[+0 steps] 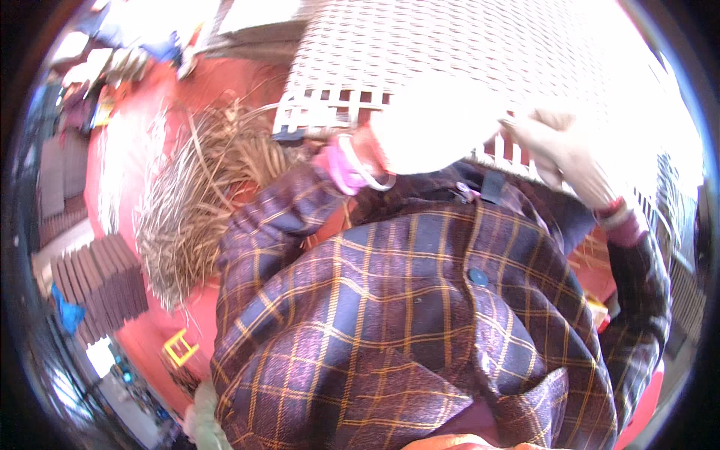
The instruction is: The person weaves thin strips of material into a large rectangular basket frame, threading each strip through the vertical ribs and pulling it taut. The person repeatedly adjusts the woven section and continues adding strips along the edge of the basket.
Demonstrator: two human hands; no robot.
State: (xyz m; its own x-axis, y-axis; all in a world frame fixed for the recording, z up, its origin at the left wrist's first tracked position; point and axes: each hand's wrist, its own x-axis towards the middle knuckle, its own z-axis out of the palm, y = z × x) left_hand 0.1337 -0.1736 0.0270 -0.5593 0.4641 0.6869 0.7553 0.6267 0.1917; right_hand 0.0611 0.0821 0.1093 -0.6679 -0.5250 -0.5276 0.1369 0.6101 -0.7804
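A large panel woven from pale flat strips spreads in front of me, with an open lattice along its near edge. My left hand, in a pale glove, lies over that near edge; glare washes out its fingers. To its right, my right hand, also gloved, is closed with fingers curled toward the thumb at the panel's edge. A small dark tip shows at its fingertips, and I cannot make out what it holds. Pink and white bands circle my left wrist.
A heap of loose brown strips lies left of the panel on the red floor covering. Farther left stands a stack of brown slabs with a blue bag beside it. A yellow plastic frame sits at lower left.
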